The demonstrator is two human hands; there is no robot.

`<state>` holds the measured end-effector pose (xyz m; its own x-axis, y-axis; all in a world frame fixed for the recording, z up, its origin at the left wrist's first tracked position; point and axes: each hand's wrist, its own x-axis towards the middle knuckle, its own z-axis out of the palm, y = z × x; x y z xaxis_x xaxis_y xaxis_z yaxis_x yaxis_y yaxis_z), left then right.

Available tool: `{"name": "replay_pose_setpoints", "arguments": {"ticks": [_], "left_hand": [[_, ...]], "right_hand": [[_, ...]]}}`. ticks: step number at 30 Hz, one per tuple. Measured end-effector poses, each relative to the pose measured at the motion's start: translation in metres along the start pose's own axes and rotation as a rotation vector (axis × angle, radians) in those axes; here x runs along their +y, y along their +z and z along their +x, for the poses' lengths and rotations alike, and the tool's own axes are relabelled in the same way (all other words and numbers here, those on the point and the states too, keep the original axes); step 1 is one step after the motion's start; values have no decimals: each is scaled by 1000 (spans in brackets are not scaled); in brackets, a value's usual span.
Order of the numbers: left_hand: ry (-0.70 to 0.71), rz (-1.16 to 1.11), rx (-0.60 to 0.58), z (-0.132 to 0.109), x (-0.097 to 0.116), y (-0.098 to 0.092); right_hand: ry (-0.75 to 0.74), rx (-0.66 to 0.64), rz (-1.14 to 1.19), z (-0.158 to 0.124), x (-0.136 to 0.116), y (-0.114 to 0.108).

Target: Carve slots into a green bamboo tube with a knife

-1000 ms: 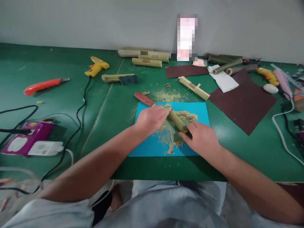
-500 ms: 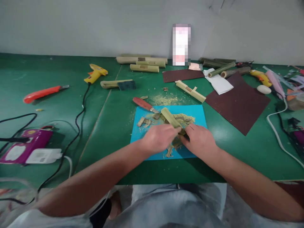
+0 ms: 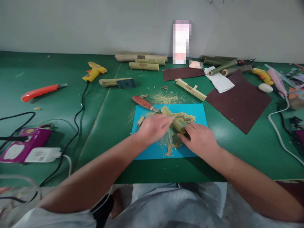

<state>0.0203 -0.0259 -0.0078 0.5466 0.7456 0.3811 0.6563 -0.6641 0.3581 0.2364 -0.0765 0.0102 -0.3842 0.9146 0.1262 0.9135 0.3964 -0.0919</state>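
A short green bamboo tube (image 3: 178, 126) lies slanted above the blue sheet (image 3: 147, 154). My right hand (image 3: 200, 137) grips its lower right end between thumb and fingers. Beside the tube's middle, my left hand (image 3: 155, 127) is closed and slightly blurred; what its fingers hold, if anything, is too small to make out. Shavings (image 3: 184, 117) and bamboo chips (image 3: 169, 150) are scattered over the sheet. Just behind my left hand rests a red-handled tool (image 3: 142, 102), its metal end over the sheet's back edge.
Cut bamboo pieces (image 3: 144, 66) lie along the back, near an upright blurred-out panel (image 3: 181, 41). Brown sheets (image 3: 239, 104) are at right. On the left are a yellow glue gun (image 3: 95, 72), red cutter (image 3: 40, 92), purple box (image 3: 35, 141) and cables.
My left hand has moved up and slightly left along the tube, uncovering more of it. My right hand keeps its grip at the lower end. The view has shifted slightly.
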Motion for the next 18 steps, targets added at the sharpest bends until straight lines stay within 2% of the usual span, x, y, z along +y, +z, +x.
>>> {"name": "replay_pose_setpoints", "arguments": {"ticks": [2, 3, 8, 10, 13, 15, 18], "left_hand": [[-70, 41, 89, 4, -8, -2], [-62, 44, 100, 4, -9, -2], [158, -56, -42, -4, 9, 5], [126, -41, -4, -4, 6, 5], [-9, 20, 103, 0, -5, 1], [28, 15, 66, -1, -4, 1], [171, -37, -66, -5, 4, 3]], "right_hand": [[0, 8, 1, 0, 0, 0], [-1, 15, 0, 0, 0, 0], [-12, 35, -8, -2, 1, 3], [-5, 31, -10, -2, 1, 3], [5, 18, -13, -1, 1, 2], [-1, 11, -15, -1, 1, 1], [-7, 12, -16, -1, 1, 1]]}}
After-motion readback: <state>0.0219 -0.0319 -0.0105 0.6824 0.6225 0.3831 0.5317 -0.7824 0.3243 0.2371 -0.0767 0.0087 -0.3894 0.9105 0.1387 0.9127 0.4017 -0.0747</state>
